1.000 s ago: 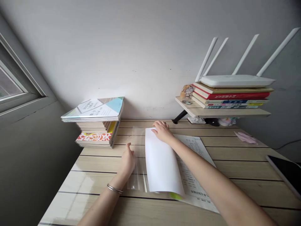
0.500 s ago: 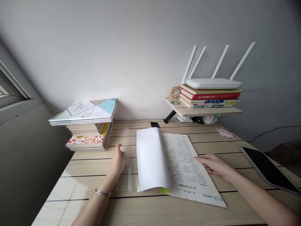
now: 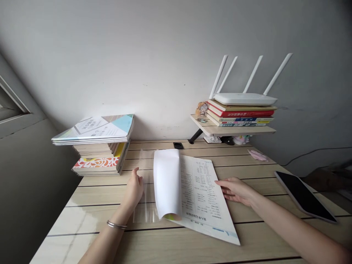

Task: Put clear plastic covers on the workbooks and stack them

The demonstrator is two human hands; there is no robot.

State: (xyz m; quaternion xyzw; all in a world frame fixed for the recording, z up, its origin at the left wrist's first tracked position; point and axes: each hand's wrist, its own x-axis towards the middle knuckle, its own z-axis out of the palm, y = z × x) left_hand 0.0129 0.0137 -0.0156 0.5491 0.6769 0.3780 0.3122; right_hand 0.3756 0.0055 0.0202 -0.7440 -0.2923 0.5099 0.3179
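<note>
An exam-style workbook (image 3: pixel 203 190) lies turned on the table with its printed page facing up. Its white cover sheet (image 3: pixel 167 183) curls up on the left, with a bit of green showing beneath. Under and left of it spreads a clear plastic book cover (image 3: pixel 147 198). My left hand (image 3: pixel 134 190), fingers curled, is at the plastic's left edge and seems to hold it; the contact is partly hidden. At the workbook's right edge, my right hand (image 3: pixel 235 190) grips the pages, index finger or thumb on top, other fingers lower at the side.
A stack of books (image 3: pixel 99 146) stands at the back left. On a small raised shelf (image 3: pixel 233 130) at the right, a white router (image 3: pixel 244 98) sits on books. A tablet (image 3: pixel 305 196) lies right of my right forearm, near a pink cloth-like item (image 3: pixel 257 155).
My right hand has moved left with the workbook, whose right edge has swung left. The curled white sheet has narrowed and bends more. My left hand stays beside the plastic; the view has shifted slightly.
</note>
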